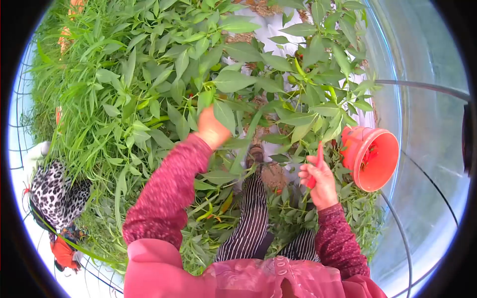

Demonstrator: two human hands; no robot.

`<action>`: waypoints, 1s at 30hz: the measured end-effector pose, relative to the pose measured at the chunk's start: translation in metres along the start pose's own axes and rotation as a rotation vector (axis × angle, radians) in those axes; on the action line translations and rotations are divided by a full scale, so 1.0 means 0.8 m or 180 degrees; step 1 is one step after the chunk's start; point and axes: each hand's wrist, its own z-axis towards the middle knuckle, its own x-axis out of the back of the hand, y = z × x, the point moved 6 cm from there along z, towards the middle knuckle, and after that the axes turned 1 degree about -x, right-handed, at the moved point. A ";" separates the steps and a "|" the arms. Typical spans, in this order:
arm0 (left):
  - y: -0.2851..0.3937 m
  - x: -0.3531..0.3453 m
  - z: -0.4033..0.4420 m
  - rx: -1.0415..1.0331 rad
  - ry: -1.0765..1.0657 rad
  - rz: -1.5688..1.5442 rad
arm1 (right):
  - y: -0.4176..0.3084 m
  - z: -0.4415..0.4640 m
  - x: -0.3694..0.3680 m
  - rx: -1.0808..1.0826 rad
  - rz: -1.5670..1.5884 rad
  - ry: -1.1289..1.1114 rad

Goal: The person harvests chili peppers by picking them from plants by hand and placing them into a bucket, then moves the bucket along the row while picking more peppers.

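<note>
Left hand (213, 128): raised forward among the plants (233, 79), left of the midline. Fingertips hidden behind leaves; cannot tell if they grasp a stem, a pod or nothing. Leaves lie against the fingers.

Right hand (322, 183): grasping 1 pepper (319, 153), red and slim, fingers curled round it. Red shows above the fingers and again within the curl. Hand is held near the bucket, to its left, and apart from it.

Bucket (351, 151): orange-red, tipped, mouth turned to the right and toward the camera. Some red contents (370, 155) inside near the left wall; count not readable. Leaves crowd its left side.

Plants: dense, green pods (298, 67) hanging at several spots. 1 yellow-orange pod (226, 202) low, left of the striped trousers (252, 216). Pale sheet (271, 32) visible between the stems, upper middle.

Surroundings: tall grass (74, 84) along the left; clear film (427, 44) and a dark pipe (422, 85) on the right. Leopard-print cloth (57, 198) at far left, beyond the grass.
</note>
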 end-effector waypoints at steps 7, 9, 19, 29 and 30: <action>-0.020 0.093 0.020 -0.1100 -0.0236 0.3705 | 0.017 -0.018 -0.100 -0.0012 -0.1236 -0.0500; -0.037 0.092 0.022 -0.0819 -0.0215 0.4357 | 0.014 0.001 -0.114 0.0392 -0.1802 -0.0824; -0.118 0.002 0.038 -0.1515 -0.0276 0.6173 | -0.184 0.088 -0.259 0.3444 -0.3750 -0.0209; -0.009 -0.065 -0.006 -0.0980 -0.0634 0.4593 | -0.355 0.251 -0.179 0.2581 -0.6768 0.1214; -0.011 -0.069 -0.011 -0.0949 -0.0710 0.4562 | -0.353 0.246 -0.164 0.2492 -0.6799 0.1175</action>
